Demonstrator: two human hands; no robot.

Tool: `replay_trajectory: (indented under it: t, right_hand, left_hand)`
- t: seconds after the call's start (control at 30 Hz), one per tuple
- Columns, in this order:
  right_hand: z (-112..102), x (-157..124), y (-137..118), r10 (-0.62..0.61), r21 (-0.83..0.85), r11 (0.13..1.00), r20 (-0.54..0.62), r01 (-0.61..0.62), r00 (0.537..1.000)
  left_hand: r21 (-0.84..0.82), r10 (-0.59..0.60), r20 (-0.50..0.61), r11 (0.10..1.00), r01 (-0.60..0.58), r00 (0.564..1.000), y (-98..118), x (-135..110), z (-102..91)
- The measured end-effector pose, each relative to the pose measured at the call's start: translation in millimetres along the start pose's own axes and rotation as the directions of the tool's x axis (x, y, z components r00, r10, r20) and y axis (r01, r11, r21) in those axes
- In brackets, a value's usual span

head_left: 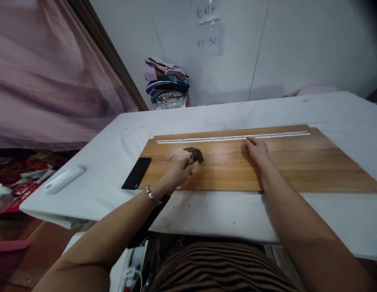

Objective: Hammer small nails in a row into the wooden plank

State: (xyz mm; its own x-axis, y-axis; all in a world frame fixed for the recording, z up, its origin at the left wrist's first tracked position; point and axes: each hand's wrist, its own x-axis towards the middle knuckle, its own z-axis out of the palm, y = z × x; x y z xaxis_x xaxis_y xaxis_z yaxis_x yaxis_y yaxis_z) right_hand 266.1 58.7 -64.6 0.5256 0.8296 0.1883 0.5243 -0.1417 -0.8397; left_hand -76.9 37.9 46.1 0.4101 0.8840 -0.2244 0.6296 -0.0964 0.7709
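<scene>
My left hand (179, 173) is wrapped round the handle of a claw hammer (197, 154), close below its head. The black end of the handle passes under my wrist. The hammer head is over a wooden board (300, 166), left of a row of small nails (225, 164) in its surface. At the far side of the board lie two long white measuring strips (206, 138). My right hand (257, 149) has its fingertips drawn together at the near strip's edge; whether they pinch anything is hidden. A few loose nails (169, 157) lie left of the hammer.
A black phone (137, 173) rests across the board's left end. Farther left, a white oblong object (65, 179) lies on the white-covered table (97, 162). Folded clothes (167, 83) are stacked behind the table by the wall, and a pink curtain (54, 73) hangs at left.
</scene>
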Motion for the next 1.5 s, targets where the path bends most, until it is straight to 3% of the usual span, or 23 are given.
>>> replay_trajectory:
  t: [0.2, 0.47, 0.7, 1.13, 1.5]
  right_hand:
    - [1, -2, -5, 0.05, 0.013, 0.999, -0.052, -0.05, 0.997]
    - [0, -2, -7, 0.064, 0.02, 0.998, -0.03, -0.063, 0.998]
    - [2, 0, -2, 0.053, 0.043, 0.998, -0.038, -0.052, 0.998]
    - [0, -2, -7, 0.066, 0.01, 0.998, -0.034, -0.066, 0.997]
    - [5, 3, 6, 0.047, 0.039, 0.998, -0.045, -0.045, 0.998]
  left_hand:
    - [0.021, -0.045, 0.009, 0.999, 0.045, 0.999, 0, 1, 2.1]
    - [0.007, -0.06, 0.004, 0.998, 0.06, 0.998, 2, -1, 1.9]
    - [-0.013, -0.011, 0.007, 1.0, 0.011, 1.0, -2, 2, 0.9]
    - [0.0, -0.048, 0.008, 0.999, 0.048, 0.999, -6, 3, 2.5]
    - [0.005, -0.02, 0.009, 1.0, 0.02, 1.0, -5, 2, 1.0]
